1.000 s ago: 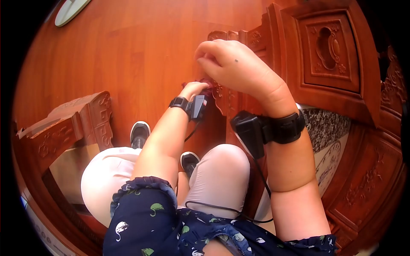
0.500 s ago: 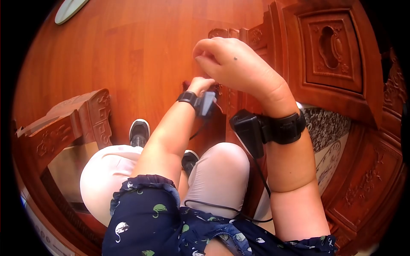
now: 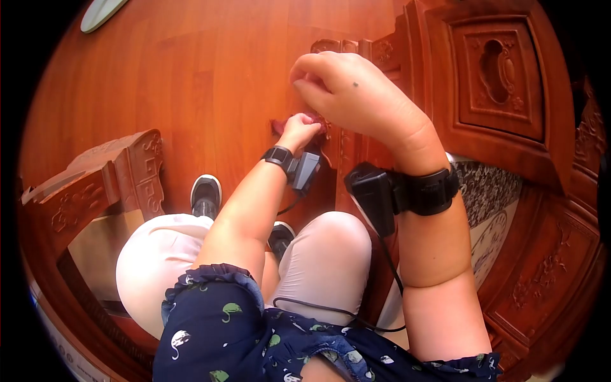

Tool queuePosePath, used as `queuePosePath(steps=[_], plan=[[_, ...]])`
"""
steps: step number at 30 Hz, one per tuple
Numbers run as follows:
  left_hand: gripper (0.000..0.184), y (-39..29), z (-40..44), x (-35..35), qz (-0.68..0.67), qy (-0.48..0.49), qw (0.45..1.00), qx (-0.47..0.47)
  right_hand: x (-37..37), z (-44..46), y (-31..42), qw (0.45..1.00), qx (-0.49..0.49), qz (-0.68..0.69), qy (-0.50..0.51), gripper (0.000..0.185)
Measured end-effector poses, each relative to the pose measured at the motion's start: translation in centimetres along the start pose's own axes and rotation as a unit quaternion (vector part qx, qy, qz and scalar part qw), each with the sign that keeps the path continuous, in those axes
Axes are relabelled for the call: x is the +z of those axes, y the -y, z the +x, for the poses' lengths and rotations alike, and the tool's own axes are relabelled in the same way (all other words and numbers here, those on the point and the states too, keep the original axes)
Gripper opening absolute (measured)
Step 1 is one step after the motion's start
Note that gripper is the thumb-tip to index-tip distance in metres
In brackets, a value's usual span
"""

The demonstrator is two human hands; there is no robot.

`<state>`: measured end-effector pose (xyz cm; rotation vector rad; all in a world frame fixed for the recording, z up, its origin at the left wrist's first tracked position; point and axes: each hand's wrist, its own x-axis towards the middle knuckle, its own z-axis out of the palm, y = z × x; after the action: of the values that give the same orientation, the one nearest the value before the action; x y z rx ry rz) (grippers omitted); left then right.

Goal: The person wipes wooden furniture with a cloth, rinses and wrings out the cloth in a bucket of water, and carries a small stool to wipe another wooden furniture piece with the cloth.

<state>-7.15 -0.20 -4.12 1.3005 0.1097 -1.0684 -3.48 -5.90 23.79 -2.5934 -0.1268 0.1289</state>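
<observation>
My left hand [image 3: 298, 132] is closed on a dark red cloth [image 3: 277, 127], low beside the carved wooden furniture. Bits of the cloth stick out on both sides of the fingers. Higher in the view and nearer the camera, my right hand [image 3: 347, 83] is bent at the wrist with its fingers curled in. It overlaps the edge of the carved furniture [image 3: 356, 149]. The inside of that hand is hidden, so whatever it may hold does not show. Each wrist wears a black strap with a box on it.
A carved wooden cabinet door [image 3: 499, 76] stands at the right. At the left is a carved wooden chair or stool [image 3: 121, 169]. A black cable [image 3: 318, 305] runs across my lap. The wooden floor [image 3: 210, 83] stretches ahead, with a white round object [image 3: 98, 14] at the top left.
My left hand has shifted slightly, and more of it and the dark red cloth now shows below my right hand. The right hand has risen a little.
</observation>
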Motion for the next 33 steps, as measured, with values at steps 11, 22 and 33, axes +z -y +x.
queuePosePath(steps=[11,22,33], plan=[[0.025,1.2,-0.4,-1.0,-0.025,-0.027,0.999,-0.025,0.0,0.1,0.0,1.0,0.013,0.007,0.007,0.015],[0.012,-0.7,-2.2,0.3,0.273,-0.122,0.897,0.325,-0.1,0.1,0.3,0.999,0.021,-0.017,0.045,0.016],[0.026,1.2,-1.6,0.5,-0.013,0.008,1.0,-0.024,-0.2,0.1,0.2,0.999,0.018,-0.021,0.046,0.015]])
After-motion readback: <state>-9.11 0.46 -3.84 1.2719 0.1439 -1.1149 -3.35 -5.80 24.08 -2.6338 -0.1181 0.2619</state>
